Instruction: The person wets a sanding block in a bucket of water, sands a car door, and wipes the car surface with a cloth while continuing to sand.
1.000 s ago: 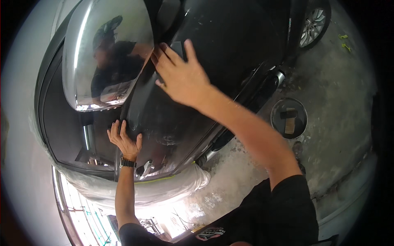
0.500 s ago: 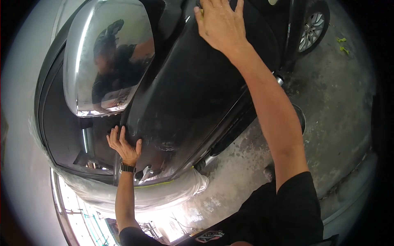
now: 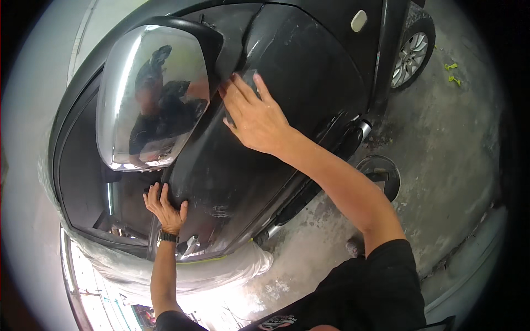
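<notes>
My right hand (image 3: 254,113) lies on the matte black door panel (image 3: 292,99) of a car, just right of the chrome side mirror (image 3: 157,94). Its fingertips are slightly blurred. Between the last two fingers shows a thin greyish sheet (image 3: 249,77), mostly covered by the hand; its material is hard to tell. Below the mirror, my left hand (image 3: 164,207) rests spread at the base of the side window (image 3: 83,182), holding nothing. A dark wristwatch (image 3: 168,236) is on that wrist. Pale scuff marks show on the panel to its right.
A silver door handle (image 3: 190,245) sits beside my left wrist. Clear plastic sheeting (image 3: 221,270) wraps the car's lower-left part. At the far right are a wheel (image 3: 414,52) and yellow-green scraps (image 3: 452,74) on the concrete floor (image 3: 436,138). A round dark object (image 3: 381,171) lies near my right forearm.
My right hand has moved down and left across the panel, from the top of the view to beside the mirror. My left hand stays in place. The view has shifted slightly.
</notes>
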A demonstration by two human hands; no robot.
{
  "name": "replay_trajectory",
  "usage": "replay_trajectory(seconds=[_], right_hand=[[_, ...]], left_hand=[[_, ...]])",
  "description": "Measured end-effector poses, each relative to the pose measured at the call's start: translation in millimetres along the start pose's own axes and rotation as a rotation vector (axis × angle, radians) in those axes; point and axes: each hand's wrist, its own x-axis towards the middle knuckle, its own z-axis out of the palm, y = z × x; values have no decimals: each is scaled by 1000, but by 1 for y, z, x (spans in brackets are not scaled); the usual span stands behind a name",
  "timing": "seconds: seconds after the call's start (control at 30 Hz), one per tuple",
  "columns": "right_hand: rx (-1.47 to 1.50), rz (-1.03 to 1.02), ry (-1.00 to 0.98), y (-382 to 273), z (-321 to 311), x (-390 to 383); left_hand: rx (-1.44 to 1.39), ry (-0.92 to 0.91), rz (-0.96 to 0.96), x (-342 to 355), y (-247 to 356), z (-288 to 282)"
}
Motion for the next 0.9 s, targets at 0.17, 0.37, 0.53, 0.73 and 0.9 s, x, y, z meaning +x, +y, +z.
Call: replay_trajectory(seconds=[0.17,0.37,0.53,0.73,0.9], right_hand=[[-158,186,175,110,-25,39],[16,-51,30,27,-4,-1],[-146,173,213,117,-17,39],[-128,166,216,127,-12,24],[-36,157,-80,136,-45,39]], left_hand=[[-33,11,-12,5,6,9],[16,-16,-13,-5,-4,1],[-5,-3,-8,4,6,2],[-4,6,-5,6,8,6],[7,3,-26,-3,0,1]])
